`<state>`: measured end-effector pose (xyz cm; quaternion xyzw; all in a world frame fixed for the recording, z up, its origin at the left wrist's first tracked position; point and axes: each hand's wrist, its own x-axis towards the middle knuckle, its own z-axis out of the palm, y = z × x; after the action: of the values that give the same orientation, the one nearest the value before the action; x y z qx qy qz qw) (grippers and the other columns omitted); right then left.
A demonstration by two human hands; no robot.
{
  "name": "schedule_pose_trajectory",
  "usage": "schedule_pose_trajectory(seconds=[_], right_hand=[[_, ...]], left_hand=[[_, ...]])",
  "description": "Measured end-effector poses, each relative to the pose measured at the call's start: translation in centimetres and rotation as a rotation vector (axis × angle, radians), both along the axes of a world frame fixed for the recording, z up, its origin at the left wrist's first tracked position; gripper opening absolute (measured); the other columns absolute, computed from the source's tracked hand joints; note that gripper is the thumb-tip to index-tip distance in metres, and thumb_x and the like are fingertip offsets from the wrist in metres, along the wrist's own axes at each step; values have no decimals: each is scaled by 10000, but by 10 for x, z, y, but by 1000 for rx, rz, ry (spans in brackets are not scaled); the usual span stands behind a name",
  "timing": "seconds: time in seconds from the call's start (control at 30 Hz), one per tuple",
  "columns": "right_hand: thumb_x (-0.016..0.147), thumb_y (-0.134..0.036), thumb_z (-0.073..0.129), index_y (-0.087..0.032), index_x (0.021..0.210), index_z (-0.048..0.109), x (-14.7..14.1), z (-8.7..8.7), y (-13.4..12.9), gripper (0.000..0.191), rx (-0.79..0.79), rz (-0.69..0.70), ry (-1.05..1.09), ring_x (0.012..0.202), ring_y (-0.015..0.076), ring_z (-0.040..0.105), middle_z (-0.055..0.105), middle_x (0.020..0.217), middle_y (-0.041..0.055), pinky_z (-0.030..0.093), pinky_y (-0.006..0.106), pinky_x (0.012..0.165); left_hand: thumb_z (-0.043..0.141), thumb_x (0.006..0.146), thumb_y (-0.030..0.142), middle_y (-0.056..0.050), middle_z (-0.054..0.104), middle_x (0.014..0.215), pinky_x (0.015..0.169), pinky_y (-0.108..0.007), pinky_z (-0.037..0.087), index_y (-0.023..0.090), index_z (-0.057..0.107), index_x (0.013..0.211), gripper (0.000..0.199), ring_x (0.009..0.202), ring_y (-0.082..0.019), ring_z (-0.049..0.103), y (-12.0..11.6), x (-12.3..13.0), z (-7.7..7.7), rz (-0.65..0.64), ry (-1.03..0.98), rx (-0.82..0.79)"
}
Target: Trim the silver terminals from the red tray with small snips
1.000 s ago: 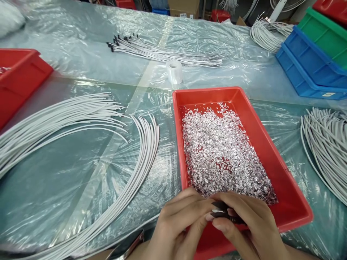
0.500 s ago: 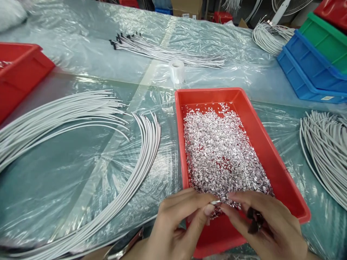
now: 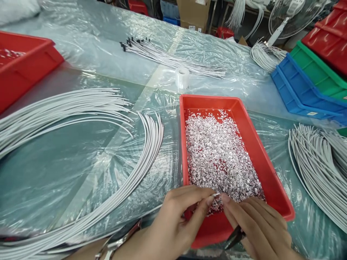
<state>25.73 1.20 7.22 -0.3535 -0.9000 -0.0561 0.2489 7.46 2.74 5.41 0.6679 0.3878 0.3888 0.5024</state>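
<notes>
My left hand [image 3: 181, 213] pinches a short white cable end [image 3: 216, 195] between thumb and forefinger, over the near part of a red tray [image 3: 273, 180]. My right hand [image 3: 257, 224] meets it from the other side, its thumb and forefinger closed at the cable's tip. Tucked in that same hand is a dark-tipped hand tool [image 3: 235, 237], pointing down and left; its rest is hidden by the fingers. Small silvery foil scraps [image 3: 219, 151] cover most of the tray's floor beneath both hands.
White cable bundles [image 3: 151, 144] curve across the left side, and another bundle [image 3: 320, 169] lies at right. A clear tape roll [image 3: 182, 77] and black-ended cables [image 3: 168, 59] are behind the tray. Stacked bins [image 3: 306, 86] stand back right; a red bin [image 3: 29, 68] stands left.
My right fingers have closed in on the cable tip, and the dark-tipped tool has swung lower in that hand. The view has shifted slightly, bringing more of the right-hand bins into sight.
</notes>
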Motion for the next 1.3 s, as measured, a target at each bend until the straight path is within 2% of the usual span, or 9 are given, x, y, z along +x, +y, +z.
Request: schedule_pose_trajectory(seconds=[0.17, 0.4, 0.5, 0.63, 0.8, 0.9, 1.07, 1.2, 1.3], right_hand=[[889, -47, 458, -21, 997, 608, -6, 4, 4, 186, 69, 4, -9, 472, 164, 613, 695, 620, 75, 486, 290, 445], [934, -43, 377, -31, 916, 621, -8, 5, 5, 245, 164, 19, -65, 496, 161, 643, 720, 650, 93, 497, 281, 468], [932, -40, 415, -13, 900, 626, -7, 2, 2, 215, 189, 4, -46, 514, 168, 654, 725, 675, 106, 498, 295, 503], [920, -24, 448, 3, 904, 627, -8, -1, 0, 181, 172, -8, -42, 527, 173, 660, 722, 667, 110, 491, 298, 520], [922, -34, 452, 4, 905, 621, -8, -3, 2, 174, 135, -15, -4, 513, 167, 647, 707, 632, 111, 481, 294, 501], [914, -26, 474, -20, 901, 620, -10, -3, 3, 146, 125, -31, 19, 509, 150, 640, 707, 623, 91, 481, 275, 497], [924, -29, 438, -23, 892, 612, -10, -1, 5, 177, 121, -15, 24, 504, 151, 641, 704, 612, 92, 482, 268, 484], [944, -34, 339, -9, 901, 603, -9, -1, 6, 269, 87, 20, -5, 508, 170, 646, 699, 612, 116, 478, 283, 466], [930, -32, 405, -22, 899, 609, -8, -2, 4, 207, 126, 9, 27, 512, 160, 644, 704, 613, 96, 485, 275, 485]], left_hand=[[468, 894, 113, 24, 604, 660, 574, -222, 461, 201, 612, 868, 171, 624, -109, 586, -1, 0, -2, 1, 21, 58], [459, 884, 44, 31, 621, 695, 558, -199, 465, 218, 561, 1053, 263, 573, -92, 553, -2, -3, -1, 20, -7, 226], [456, 886, 48, 17, 638, 738, 549, -196, 467, 207, 536, 1082, 266, 581, -91, 560, -3, -4, -3, 39, -8, 278], [488, 882, 74, -26, 665, 858, 548, -190, 473, 186, 528, 1102, 250, 614, -93, 572, -5, -5, -7, 70, 29, 241], [463, 895, 89, 17, 635, 710, 558, -177, 461, 185, 583, 896, 154, 565, -77, 542, -4, -4, -5, -1, 37, 131], [444, 909, 116, 13, 638, 707, 557, -182, 450, 180, 564, 782, 186, 587, -81, 553, -2, -4, -2, -44, 63, 52], [432, 912, 121, 8, 625, 690, 537, -179, 450, 179, 537, 779, 179, 575, -85, 538, -2, -5, -2, -13, 47, 146], [429, 918, 128, -10, 650, 767, 528, -174, 451, 183, 531, 773, 186, 658, -98, 581, -2, -5, -1, -6, 97, 130], [415, 927, 134, 13, 624, 695, 523, -181, 453, 189, 549, 854, 162, 560, -87, 536, -2, -4, 0, -5, 80, 181]])
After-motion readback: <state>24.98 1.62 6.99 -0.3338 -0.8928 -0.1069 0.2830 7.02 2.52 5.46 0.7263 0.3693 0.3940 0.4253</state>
